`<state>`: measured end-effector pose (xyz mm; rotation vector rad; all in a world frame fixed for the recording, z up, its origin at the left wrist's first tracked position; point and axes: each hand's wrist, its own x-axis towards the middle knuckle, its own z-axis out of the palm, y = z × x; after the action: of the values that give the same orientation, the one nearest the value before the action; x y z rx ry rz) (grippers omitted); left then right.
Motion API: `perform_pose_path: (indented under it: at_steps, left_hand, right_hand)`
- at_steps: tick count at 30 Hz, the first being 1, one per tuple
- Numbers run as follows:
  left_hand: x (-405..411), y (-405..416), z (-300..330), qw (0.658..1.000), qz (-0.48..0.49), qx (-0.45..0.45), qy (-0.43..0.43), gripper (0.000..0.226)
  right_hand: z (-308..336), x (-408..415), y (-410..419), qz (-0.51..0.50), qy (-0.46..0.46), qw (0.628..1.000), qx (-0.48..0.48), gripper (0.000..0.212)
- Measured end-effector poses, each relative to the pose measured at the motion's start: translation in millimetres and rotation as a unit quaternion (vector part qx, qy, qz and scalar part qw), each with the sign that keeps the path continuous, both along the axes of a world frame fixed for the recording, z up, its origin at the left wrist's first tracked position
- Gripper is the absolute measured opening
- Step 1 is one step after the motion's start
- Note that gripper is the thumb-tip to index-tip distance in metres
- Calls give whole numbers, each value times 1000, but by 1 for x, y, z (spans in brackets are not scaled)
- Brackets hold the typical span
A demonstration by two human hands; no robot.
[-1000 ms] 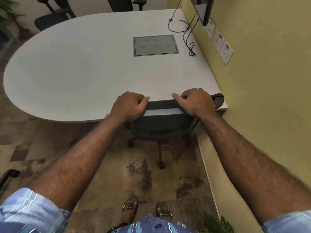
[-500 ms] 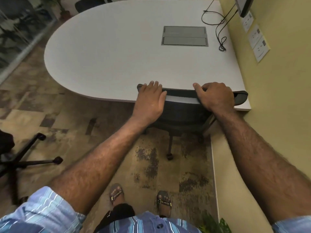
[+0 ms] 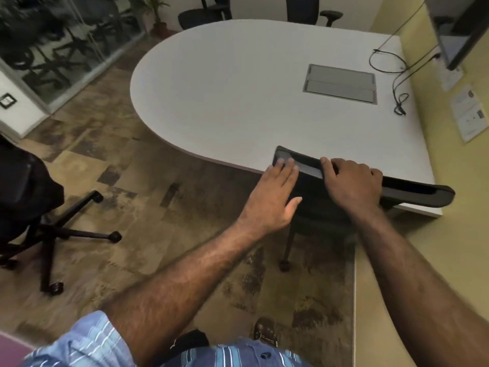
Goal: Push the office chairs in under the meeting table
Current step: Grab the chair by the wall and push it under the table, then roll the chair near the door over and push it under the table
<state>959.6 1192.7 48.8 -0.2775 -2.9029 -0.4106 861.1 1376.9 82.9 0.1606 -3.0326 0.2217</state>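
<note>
A black office chair (image 3: 412,190) stands tucked in at the near edge of the white meeting table (image 3: 238,96), close to the table's near right corner and the yellow wall (image 3: 449,234); its backrest top lies along the table edge, and its seat is hidden beneath. One leg with a caster shows below on the patterned floor (image 3: 137,181).

The right hand (image 3: 353,185) grips the top of the backrest, fingers curled over the rim. The left hand (image 3: 275,197) is spread flat — fingers straight, tips touching the left end of the backrest top, thumb out to the side, holding nothing.

A second chair (image 3: 29,197) stands well apart from the table at the left, its star base and casters out on the floor. Two more chairs sit at the table's far edge — one (image 3: 304,7) near the far right, another (image 3: 201,14) further left.

A grey cable hatch (image 3: 340,83) is set into the table near its right edge, with a black cable (image 3: 397,75) looped beside it.
</note>
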Motion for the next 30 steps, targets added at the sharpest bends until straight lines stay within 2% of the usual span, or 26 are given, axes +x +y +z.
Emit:
perform_pose_path:
  at_steps: [5,15,22,24,30]
  left_hand:
    - [10,-50,-10,997,69,34,-32,78]
    - [40,-214,-14,980,175,93,-1,77]
    - [69,-300,-16,965,228,123,45,74]
    - [85,-340,-22,959,249,129,42,73]
    - [114,-405,-29,943,297,137,57,71]
  right_hand:
    - [2,11,-57,55,13,998,5,80]
    - [-7,19,-193,100,-7,993,58,90]
    - [-23,38,-295,150,-34,988,-30,95]
    - [-29,47,-344,179,-40,983,-30,95]
    - [-38,59,-422,235,-28,970,-54,97]
